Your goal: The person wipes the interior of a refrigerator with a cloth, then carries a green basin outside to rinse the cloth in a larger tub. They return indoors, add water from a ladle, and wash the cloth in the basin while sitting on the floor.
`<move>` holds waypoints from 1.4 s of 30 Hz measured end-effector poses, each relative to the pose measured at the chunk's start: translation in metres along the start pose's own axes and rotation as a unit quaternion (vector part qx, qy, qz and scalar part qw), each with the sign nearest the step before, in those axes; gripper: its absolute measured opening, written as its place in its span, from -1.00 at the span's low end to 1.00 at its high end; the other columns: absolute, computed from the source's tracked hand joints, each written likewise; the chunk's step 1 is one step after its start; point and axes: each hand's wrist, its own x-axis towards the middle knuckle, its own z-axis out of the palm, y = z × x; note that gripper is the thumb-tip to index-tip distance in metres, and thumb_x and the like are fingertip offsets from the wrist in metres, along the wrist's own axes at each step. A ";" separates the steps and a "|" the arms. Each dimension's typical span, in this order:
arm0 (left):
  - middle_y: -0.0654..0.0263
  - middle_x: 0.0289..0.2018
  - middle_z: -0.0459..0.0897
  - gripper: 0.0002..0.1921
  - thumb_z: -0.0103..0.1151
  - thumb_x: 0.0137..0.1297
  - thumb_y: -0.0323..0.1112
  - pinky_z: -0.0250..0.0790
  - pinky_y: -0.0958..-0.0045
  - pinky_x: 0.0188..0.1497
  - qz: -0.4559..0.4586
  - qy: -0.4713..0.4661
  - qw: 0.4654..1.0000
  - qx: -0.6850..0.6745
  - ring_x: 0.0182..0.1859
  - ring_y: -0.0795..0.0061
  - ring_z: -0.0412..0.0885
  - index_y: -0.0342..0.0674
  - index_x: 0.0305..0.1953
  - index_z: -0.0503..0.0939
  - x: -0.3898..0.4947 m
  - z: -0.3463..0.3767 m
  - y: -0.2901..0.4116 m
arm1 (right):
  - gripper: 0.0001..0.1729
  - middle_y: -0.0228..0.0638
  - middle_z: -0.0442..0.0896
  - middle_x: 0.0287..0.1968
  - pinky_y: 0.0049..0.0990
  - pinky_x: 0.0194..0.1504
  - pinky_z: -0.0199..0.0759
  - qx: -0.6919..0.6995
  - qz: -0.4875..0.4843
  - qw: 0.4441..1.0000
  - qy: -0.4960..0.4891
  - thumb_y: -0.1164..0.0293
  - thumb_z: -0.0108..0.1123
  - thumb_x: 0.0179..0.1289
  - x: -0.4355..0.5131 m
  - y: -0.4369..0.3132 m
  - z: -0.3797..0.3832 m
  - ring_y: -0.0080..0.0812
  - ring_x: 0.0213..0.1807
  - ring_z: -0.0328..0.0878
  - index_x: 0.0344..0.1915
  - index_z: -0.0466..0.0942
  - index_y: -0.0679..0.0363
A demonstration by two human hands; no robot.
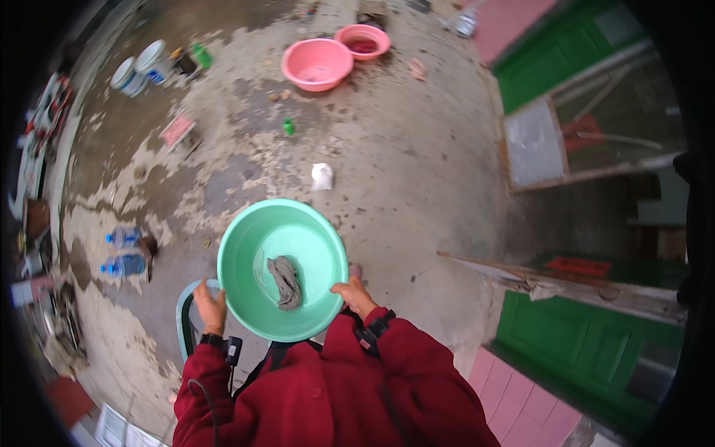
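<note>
A large mint-green plastic basin (246,240) is held in front of my body by its rim. On its left side my left hand (210,308) grips the edge, thumb toward the inside. Opposite, my right hand (354,295) has hold of the right rim. A wrung grey cloth (285,283) lies twisted on the basin's bottom, where a little water seems to shine. The fingers under the rim are hidden on both sides. Behind my left hand curves a pale blue-green plastic rim or frame (182,313), partly covered by my arm.
Two pink basins (317,65) stand far ahead on the concrete. A white bag (322,176) and a small green bottle (288,126) lie nearer. Blue-tinted water bottles (123,265), a small stool (179,132) and white buckets (153,60) are to the left. An open door (558,279) juts in from the right.
</note>
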 end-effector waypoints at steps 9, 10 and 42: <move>0.08 0.12 0.46 -0.25 0.04 0.27 0.26 0.46 0.07 -0.13 -0.364 -0.440 0.707 -0.416 -0.02 0.18 0.54 -0.20 0.28 0.26 0.067 0.036 0.131 | -0.67 -0.07 0.62 -0.40 -0.31 -0.43 0.50 0.172 -0.035 0.984 0.016 0.52 0.21 -0.02 -0.009 -0.081 -0.128 -0.26 -0.43 0.61 -0.27 0.52 0.58; 0.16 0.07 0.51 -0.28 0.07 0.26 0.24 0.46 0.11 -0.11 -0.316 -0.482 0.677 -0.458 0.00 0.21 0.53 -0.19 0.25 0.31 0.075 0.043 0.155 | -0.68 -0.07 0.62 -0.40 -0.33 -0.41 0.49 0.187 -0.056 0.980 0.030 0.52 0.22 -0.02 -0.009 -0.088 -0.139 -0.27 -0.42 0.61 -0.28 0.52 0.58; 0.11 -0.10 0.58 -0.58 -0.02 0.10 -0.47 0.50 0.14 -0.09 -0.032 -0.788 0.574 -0.221 -0.11 0.18 0.59 -0.42 0.05 0.41 0.181 0.336 0.853 | -0.31 -0.24 0.55 0.04 -0.25 -0.10 0.52 0.523 -0.154 0.689 0.478 -0.17 -0.28 0.41 -0.053 -0.132 -0.489 -0.28 -0.02 0.55 0.23 0.33 0.12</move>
